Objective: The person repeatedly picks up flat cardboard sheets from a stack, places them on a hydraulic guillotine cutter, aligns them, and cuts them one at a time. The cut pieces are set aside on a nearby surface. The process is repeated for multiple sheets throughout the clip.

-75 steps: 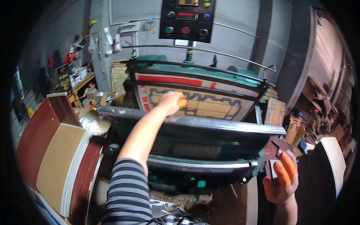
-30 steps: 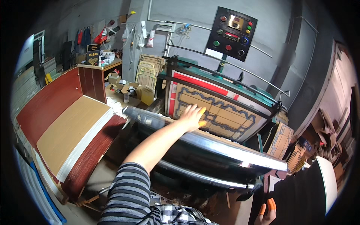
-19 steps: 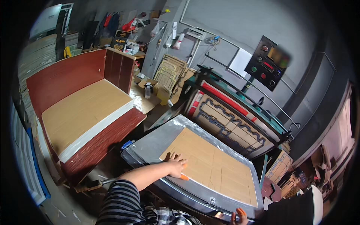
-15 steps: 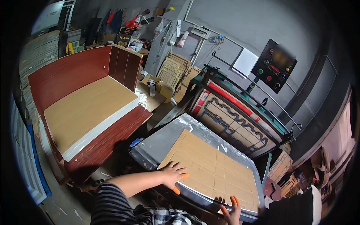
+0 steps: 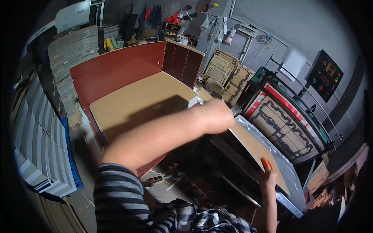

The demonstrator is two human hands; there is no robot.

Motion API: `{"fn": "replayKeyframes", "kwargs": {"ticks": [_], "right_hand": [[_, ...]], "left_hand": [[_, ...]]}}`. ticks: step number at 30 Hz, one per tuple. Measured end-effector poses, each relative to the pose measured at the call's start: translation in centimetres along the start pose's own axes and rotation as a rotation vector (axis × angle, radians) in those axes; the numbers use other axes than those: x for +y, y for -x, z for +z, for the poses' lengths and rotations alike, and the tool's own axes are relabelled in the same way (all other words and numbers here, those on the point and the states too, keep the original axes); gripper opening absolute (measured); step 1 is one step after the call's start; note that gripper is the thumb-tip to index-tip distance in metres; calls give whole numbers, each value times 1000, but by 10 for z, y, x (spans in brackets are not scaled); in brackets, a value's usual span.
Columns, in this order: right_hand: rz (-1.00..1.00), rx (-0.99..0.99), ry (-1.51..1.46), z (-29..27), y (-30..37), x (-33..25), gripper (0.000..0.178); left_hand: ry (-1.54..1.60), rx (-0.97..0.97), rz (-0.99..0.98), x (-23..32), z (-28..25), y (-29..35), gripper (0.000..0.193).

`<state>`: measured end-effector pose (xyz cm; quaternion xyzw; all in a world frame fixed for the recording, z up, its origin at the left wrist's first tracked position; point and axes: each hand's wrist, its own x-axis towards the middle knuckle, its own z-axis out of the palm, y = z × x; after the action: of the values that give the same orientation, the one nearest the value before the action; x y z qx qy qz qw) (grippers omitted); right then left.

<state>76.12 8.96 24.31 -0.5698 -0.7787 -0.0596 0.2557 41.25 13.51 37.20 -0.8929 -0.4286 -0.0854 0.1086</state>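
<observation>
A brown cardboard sheet (image 5: pixel 254 147) with a pale underside is raised at a tilt over the metal press bed (image 5: pixel 293 202). My right hand (image 5: pixel 269 178), orange covers on its fingertips, is closed on the sheet's near edge. Farther along that edge, my left hand (image 5: pixel 219 115) is curled and blurred, gripping the sheet; its fingers are hidden from view. My left forearm crosses in front of a pile of cardboard sheets (image 5: pixel 136 97) and casts a shadow on it. Dark red boards (image 5: pixel 120 64) wall the pile at its back and side.
Beyond the bed stands the upright press plate (image 5: pixel 285 130) with a dark cutting pattern. A control panel (image 5: pixel 324 75) rises at the right. Stacked sheets (image 5: pixel 74 58) and striped white stacks (image 5: pixel 40 147) line the left. A small button box (image 5: pixel 155 179) lies low near me.
The sheet was flat on the bed and is now lifted and tilted. My left hand has swung far and up along it, my right hand has closed on its edge. The view has turned left.
</observation>
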Motion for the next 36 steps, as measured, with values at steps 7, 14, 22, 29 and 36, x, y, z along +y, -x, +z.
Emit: {"fn": "replayKeyframes", "kwargs": {"ticks": [7,14,22,29,36], "right_hand": [[-616,114,-223,73,-155,-216,55],[-708,15,-136,232,-122,-317,47],[-773,-444,-316,178,0,-186,38],[186,-168,-214,16,86,39,44],[505,579,1075,-284,186,208,50]], "left_hand": [[-469,371,-421,-53,-66,259,35],[-520,152,-975,-109,128,363,35],[-212,-5,-1186,-132,296,300,33],[113,467,-911,-173,351,353,23],[305,40,-1024,-158,250,274,49]]}}
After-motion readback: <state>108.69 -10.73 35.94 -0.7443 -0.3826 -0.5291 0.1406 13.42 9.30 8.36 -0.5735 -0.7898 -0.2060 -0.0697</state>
